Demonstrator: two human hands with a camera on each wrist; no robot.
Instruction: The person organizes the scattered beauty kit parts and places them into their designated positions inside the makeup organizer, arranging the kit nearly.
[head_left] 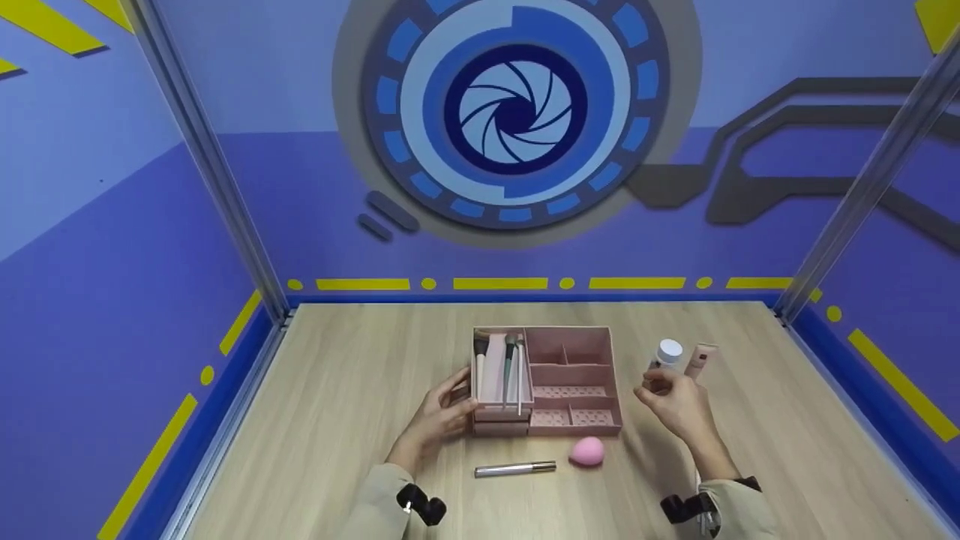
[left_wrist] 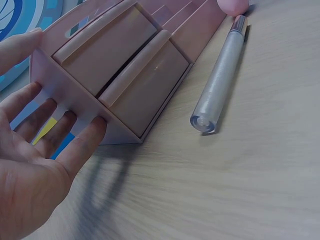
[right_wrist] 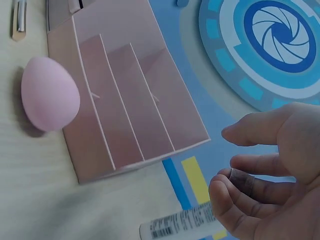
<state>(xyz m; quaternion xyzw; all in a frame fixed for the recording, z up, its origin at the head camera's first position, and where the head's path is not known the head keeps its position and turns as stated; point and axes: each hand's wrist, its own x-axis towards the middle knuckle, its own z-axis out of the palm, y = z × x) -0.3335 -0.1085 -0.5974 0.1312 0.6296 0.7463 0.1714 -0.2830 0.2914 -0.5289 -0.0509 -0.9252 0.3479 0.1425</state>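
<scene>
A pink makeup organizer (head_left: 574, 339) stands on the table, with two drawer fronts at its lower left. Several makeup brushes (head_left: 509, 367) lie in its left compartment; the divided right side holds nothing visible. My left hand (head_left: 435, 414) rests its fingertips against the organizer's left side, fingers fairly straight and thumb near the upper edge. To the organizer's right, my right hand (head_left: 684, 409) is loosely bent, thumb and forefinger apart, nothing seen between them. Just beyond it stands a white-capped bottle (head_left: 670, 351), partly hidden by the fingers. Beside that is a pale pink squeeze tube (head_left: 702, 358).
A pink egg-shaped makeup sponge (head_left: 587, 451) sits in front of the organizer's right corner. Left of it lies a slim silvery cosmetic tube (head_left: 514, 469). Panels with metal corner posts border the wooden table (head_left: 360, 352) at the back and sides.
</scene>
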